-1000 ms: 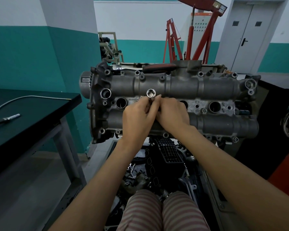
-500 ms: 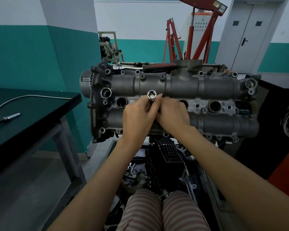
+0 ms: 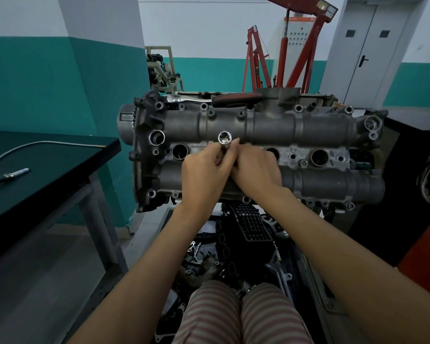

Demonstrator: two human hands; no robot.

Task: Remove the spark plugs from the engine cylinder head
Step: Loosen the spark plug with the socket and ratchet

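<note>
nearest me are the person's striped trouser legs (image 3: 238,314), and just beyond them a heap of dark engine parts (image 3: 236,244) on the floor. both forearms reach up over that heap to the cylinder head (image 3: 271,127). the left hand (image 3: 204,175) has its grip wrapped around a chrome socket tube (image 3: 224,138) standing in the second plug well from the left, open end up. the right hand (image 3: 256,170) presses in just beside it, fingers curled toward the same tube, though i cannot tell whether its grip is actually on it. no spark plug shows anywhere. three other wells (image 3: 179,151) gape dark, and i cannot see whether plugs sit in them, so i'd judge the job is somewhere in the middle, with this well being worked by hand. a ratchet (image 3: 216,98) lies along the head's far edge. off to the left a dark counter (image 3: 47,165) carries a marker (image 3: 9,176) and a thin bent rod (image 3: 42,145). behind stand a red engine hoist (image 3: 291,45), teal-banded walls and a grey door (image 3: 368,48).
</note>
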